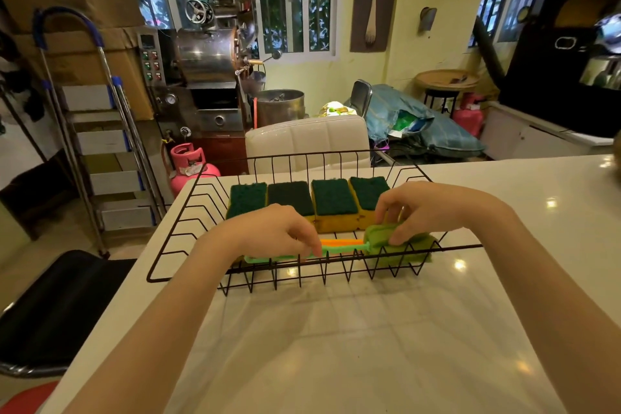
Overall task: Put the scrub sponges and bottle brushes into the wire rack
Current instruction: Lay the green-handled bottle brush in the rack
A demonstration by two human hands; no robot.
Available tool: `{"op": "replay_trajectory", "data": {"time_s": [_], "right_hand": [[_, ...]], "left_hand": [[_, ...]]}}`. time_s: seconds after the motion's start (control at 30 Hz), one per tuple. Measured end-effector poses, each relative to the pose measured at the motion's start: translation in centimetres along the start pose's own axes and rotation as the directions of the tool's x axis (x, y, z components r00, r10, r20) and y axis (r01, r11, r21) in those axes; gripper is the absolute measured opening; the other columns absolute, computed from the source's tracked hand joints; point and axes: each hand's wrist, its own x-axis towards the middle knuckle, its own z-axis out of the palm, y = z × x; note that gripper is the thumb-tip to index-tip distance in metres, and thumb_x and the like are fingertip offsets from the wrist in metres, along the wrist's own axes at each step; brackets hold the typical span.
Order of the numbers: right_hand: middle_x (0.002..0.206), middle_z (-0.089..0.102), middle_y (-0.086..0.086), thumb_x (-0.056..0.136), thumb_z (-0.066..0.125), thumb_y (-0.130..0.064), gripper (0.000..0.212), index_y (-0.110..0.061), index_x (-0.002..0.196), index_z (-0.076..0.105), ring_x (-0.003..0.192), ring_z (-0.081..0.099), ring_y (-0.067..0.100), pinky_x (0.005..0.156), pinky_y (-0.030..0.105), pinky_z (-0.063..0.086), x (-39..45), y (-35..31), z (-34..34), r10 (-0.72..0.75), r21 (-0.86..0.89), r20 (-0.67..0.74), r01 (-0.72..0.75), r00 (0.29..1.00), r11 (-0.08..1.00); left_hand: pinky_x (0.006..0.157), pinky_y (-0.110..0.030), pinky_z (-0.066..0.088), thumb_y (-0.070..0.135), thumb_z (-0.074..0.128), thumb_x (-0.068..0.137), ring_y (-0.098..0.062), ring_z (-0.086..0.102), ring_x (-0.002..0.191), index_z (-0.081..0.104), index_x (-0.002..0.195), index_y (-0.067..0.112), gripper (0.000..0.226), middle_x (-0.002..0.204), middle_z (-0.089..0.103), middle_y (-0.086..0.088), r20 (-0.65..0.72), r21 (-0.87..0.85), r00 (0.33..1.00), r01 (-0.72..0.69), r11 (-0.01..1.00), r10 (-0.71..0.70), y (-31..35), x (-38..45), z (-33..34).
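Note:
A black wire rack (pixel 188 198) stands on the white table (pixel 336 346). Several scrub sponges (pixel 332 202), yellow with dark green tops, lie side by side along its far half. Across the near half lies a green bottle brush (pixel 339 249) with a green sponge head (pixel 416 247) at the right. An orange handle (pixel 339 241) shows just behind it, its head hidden. My left hand (pixel 279 232) pinches the green handle. My right hand (pixel 426 208) grips the sponge head.
A cream chair back (pixel 307 141) stands just behind the rack. A pink gas cylinder (pixel 188 161) and a stepladder (pixel 100 131) are off the table's left side. A black stool (pixel 64 306) sits at the near left.

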Motion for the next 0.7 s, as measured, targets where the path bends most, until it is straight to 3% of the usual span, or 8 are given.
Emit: {"op": "replay_trajectory", "data": {"time_s": [0.1,0.23,0.4,0.53,0.63,0.7], "right_hand": [[0.1,0.057,-0.005,0.075,0.07,-0.027,0.025,-0.032,0.094,0.054,0.088,0.054,0.013,0.068,0.023,0.041,0.2,-0.3,0.3,-0.003,-0.022,0.022,0.004,1.0,1.0],[0.103,0.057,-0.003,0.077,0.068,-0.026,0.026,-0.027,0.1,0.057,0.093,0.054,0.016,0.064,0.018,0.038,0.7,-0.4,0.8,0.004,-0.054,0.037,-0.002,0.999,0.999],[0.102,0.056,-0.003,0.078,0.067,-0.027,0.027,-0.025,0.103,0.057,0.093,0.053,0.015,0.067,0.019,0.04,1.0,-0.1,1.0,0.023,-0.024,0.045,-0.022,0.999,0.999],[0.104,0.053,-0.003,0.082,0.063,-0.028,0.032,-0.023,0.112,0.054,0.095,0.051,0.016,0.077,0.026,0.04,0.9,-0.2,0.9,0.047,-0.049,0.086,-0.043,0.995,0.998],[0.116,0.055,-0.001,0.085,0.058,-0.033,0.034,-0.026,0.117,0.051,0.103,0.051,0.017,0.086,0.029,0.04,0.3,-0.5,0.4,0.084,-0.083,0.124,-0.074,0.989,0.994],[0.123,0.054,-0.002,0.086,0.056,-0.035,0.035,-0.028,0.12,0.05,0.111,0.051,0.017,0.094,0.033,0.041,-0.6,-0.5,-0.4,0.041,-0.037,0.033,-0.04,0.999,0.999]], "left_hand": [[0.08,-0.03,0.043,0.04,0.042,0.09,-0.016,0.053,0.082,0.067,0.095,0.025,0.029,0.088,0.061,0.0,0.079,-0.03,0.993,0.094,0.995,-0.091,0.2,0.1,0.3],[0.104,-0.037,0.035,0.052,0.029,0.089,-0.02,0.05,0.112,0.065,0.11,0.02,0.053,0.125,0.056,-0.004,0.132,-0.026,0.968,0.219,0.975,-0.214,0.1,0.3,0.6],[0.096,-0.029,0.031,0.052,0.023,0.09,-0.021,0.049,0.116,0.062,0.115,0.018,0.057,0.129,0.053,-0.005,0.118,-0.023,0.966,0.232,0.972,-0.228,0.5,0.3,0.6],[0.1,-0.031,0.03,0.053,0.023,0.09,-0.02,0.047,0.118,0.058,0.119,0.018,0.057,0.131,0.052,-0.005,0.133,-0.008,0.962,0.242,0.97,-0.239,0.6,0.3,0.7],[0.101,-0.031,0.028,0.049,0.022,0.091,-0.02,0.045,0.118,0.059,0.116,0.017,0.055,0.128,0.05,-0.003,0.119,0.013,0.969,0.218,0.976,-0.218,0.8,0.0,0.6],[0.101,-0.031,0.032,0.048,0.024,0.092,-0.018,0.05,0.11,0.063,0.107,0.017,0.052,0.12,0.056,-0.001,0.074,-0.048,0.981,0.183,0.982,-0.179,0.7,-0.2,0.3]]}}
